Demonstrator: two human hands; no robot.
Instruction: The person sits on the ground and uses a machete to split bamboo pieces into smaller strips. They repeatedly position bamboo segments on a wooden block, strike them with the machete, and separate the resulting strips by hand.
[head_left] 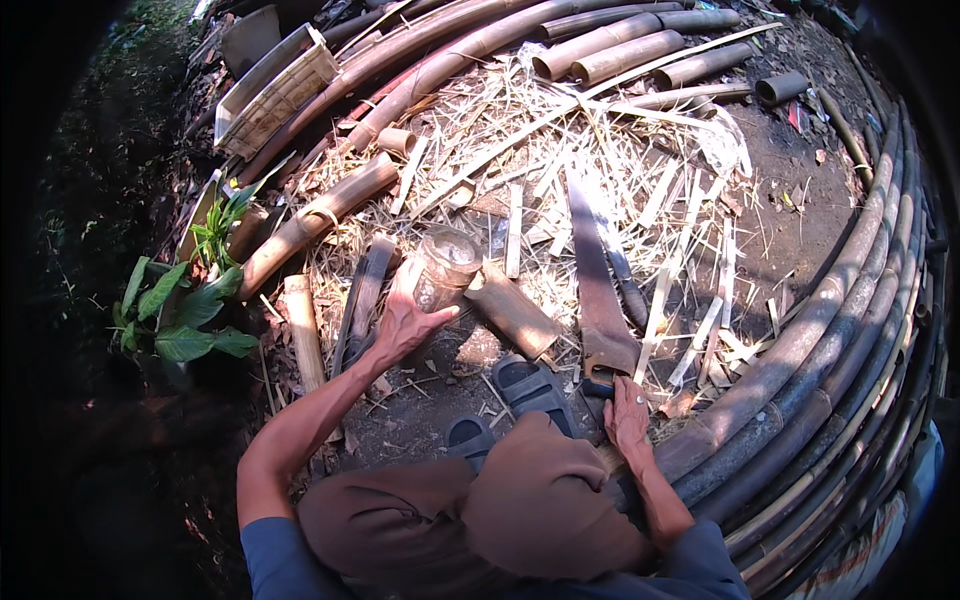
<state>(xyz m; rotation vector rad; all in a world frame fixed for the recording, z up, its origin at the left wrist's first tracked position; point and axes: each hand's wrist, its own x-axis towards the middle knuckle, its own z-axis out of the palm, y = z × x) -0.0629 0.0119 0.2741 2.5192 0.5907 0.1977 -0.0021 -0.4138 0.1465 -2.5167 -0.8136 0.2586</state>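
Note:
My left hand (402, 318) is at the near left side of a cloudy, see-through round jar (450, 258), its thumb spread away from the fingers. Whether the fingertips touch the jar, I cannot tell. A short split bamboo piece (515, 310) lies just right of the jar. My right hand (628, 415) is closed at the dark handle of a hand saw (597, 275), near my right knee. The saw's long brown blade points away from me over the shavings. Part of the grip is hidden under my fingers.
Bamboo shavings (480, 150) and strips cover the ground ahead. Long bamboo poles (800, 340) curve along the right; cut bamboo tubes (625, 58) lie at the back. A plastic crate (275, 95) and a leafy plant (190, 310) stand left. My sandals (535, 385) are close by.

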